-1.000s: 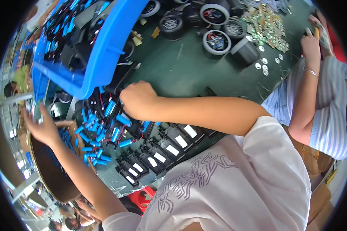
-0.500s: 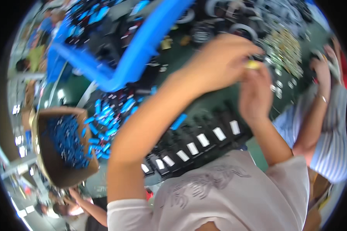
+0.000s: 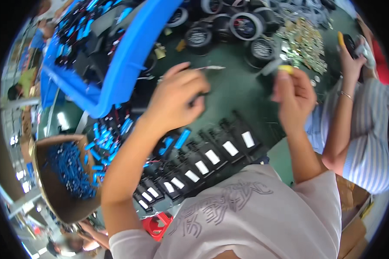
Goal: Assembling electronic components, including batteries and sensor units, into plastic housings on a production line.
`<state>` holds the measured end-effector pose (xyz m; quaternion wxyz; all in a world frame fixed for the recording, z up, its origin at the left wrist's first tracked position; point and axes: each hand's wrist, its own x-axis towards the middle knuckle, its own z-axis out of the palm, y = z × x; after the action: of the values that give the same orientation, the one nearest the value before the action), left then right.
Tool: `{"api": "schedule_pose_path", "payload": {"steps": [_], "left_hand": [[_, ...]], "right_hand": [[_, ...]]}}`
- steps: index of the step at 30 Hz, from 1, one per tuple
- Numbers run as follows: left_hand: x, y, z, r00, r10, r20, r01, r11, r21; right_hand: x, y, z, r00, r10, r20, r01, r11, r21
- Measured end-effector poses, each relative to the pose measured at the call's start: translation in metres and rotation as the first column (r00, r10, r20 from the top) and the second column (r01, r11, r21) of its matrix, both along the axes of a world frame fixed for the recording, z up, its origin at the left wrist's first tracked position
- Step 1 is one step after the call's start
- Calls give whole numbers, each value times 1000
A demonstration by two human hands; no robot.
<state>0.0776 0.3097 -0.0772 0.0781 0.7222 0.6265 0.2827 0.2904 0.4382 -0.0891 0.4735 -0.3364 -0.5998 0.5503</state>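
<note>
- Left hand (image 3: 177,99): half curled above the dark green table (image 3: 229,93); can't tell if it grips anything.
- Right hand (image 3: 296,95): fingers curled in, small yellow piece (image 3: 285,68) pinched at the fingertips, just near-left of the green-gold circuit-board pile (image 3: 307,47).
- Row of flat black plastic cases with white labels (image 3: 212,157): near side, between the forearms.
- Open blue plastic bin (image 3: 127,56): far left.
</note>
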Motion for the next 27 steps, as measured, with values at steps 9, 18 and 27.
{"api": "schedule_pose_path", "payload": {"steps": [9, 18, 27], "left_hand": [[32, 8, 13, 864, 236, -445, -326, 935, -136], [40, -29, 7, 523, 431, 736, -527, 841, -118], [31, -52, 15, 385, 460, 800, -551, 810, -201]], "right_hand": [[-27, -19, -2, 936, 222, 273, -293, 922, 255], [-67, -45, -3, 862, 448, 236, -501, 822, 270], [-84, -52, 0, 813, 558, 165, -582, 772, 254]]}}
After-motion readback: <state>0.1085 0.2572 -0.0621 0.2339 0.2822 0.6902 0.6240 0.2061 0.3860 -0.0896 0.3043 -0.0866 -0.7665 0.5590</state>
